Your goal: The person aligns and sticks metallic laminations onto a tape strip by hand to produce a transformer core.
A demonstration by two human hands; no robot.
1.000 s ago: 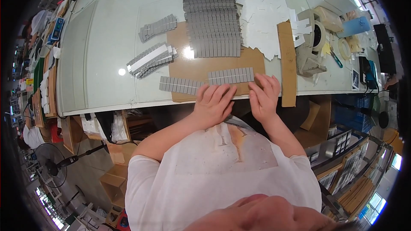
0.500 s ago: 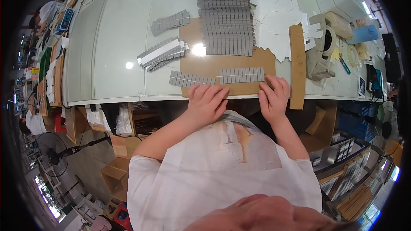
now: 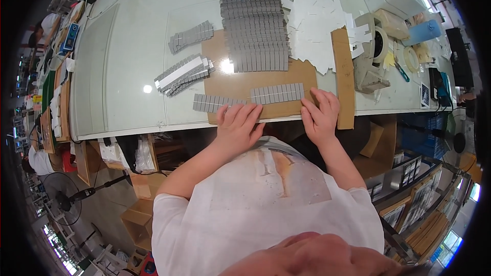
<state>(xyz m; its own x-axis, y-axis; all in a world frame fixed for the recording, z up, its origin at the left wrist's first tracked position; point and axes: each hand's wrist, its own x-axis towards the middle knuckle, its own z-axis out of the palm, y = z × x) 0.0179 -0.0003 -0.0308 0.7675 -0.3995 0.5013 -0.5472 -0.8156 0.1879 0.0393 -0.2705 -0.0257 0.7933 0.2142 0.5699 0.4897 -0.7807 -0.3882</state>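
At the far left, a standing fan point(image 3: 62, 192) is occupying the floor beside the desk point(image 3: 135, 61). On the desk, a bundle of grey slotted strips point(image 3: 179, 88) is lying aslant with a white strip point(image 3: 180, 73) on top, and a smaller grey bundle point(image 3: 191, 37) is resting just beyond it. Next, a left grey strip point(image 3: 205, 103) is lying flat, its left end poking past a brown board point(image 3: 217, 79). The left hand point(image 3: 236, 129) is resting its fingers over that strip's near right part; its grip is staying released, the thumb apart. Behind, a tall grey stack point(image 3: 257, 36) is spreading across the board's far edge. A right grey strip point(image 3: 277, 93) is lying flat on the board, nearly end to end with the left one. White cut pieces point(image 3: 313, 30) are sitting right of the stack. The right hand point(image 3: 322, 115) is hovering or resting just beside the right strip's end, its grip released, fingers spread. Farther right, a cardboard strip point(image 3: 343, 82), a tape dispenser point(image 3: 369, 80), a green-handled cutter point(image 3: 402, 73) and a blue bottle point(image 3: 425, 31) are standing or lying.
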